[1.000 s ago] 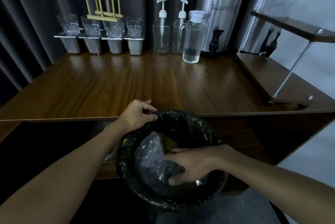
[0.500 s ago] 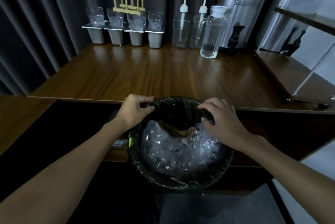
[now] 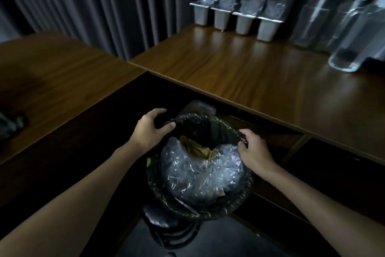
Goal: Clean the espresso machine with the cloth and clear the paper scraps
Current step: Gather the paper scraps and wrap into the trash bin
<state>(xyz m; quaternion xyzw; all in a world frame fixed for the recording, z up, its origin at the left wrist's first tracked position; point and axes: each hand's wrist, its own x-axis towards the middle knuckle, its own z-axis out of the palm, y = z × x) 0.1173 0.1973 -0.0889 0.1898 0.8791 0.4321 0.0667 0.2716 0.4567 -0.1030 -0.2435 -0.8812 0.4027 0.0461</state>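
Note:
A bin lined with a black bag (image 3: pixel 210 129) stands below the counter edge, low in the middle of the head view. Crumpled clear plastic (image 3: pixel 200 173) fills it, with brown paper scraps (image 3: pixel 198 148) showing at the top. My left hand (image 3: pixel 150 129) grips the bag's rim on the left side. On the right side of the rim, my right hand (image 3: pixel 254 150) pinches the bag. No espresso machine shows. A dark bunched thing (image 3: pixel 10 123) lies at the far left on the lower counter; I cannot tell if it is the cloth.
A wooden counter (image 3: pixel 260 82) runs behind the bin, with a second counter (image 3: pixel 54 82) to the left. At the back stand metal tubs holding glasses (image 3: pixel 239 9), two pump bottles (image 3: pixel 316 17) and a clear jug (image 3: pixel 352 48). Dark curtains hang behind.
My right hand came out of the bin and took hold of the bag's right rim. The view swung left and down, dropping the urns out of sight. My left hand kept its grip.

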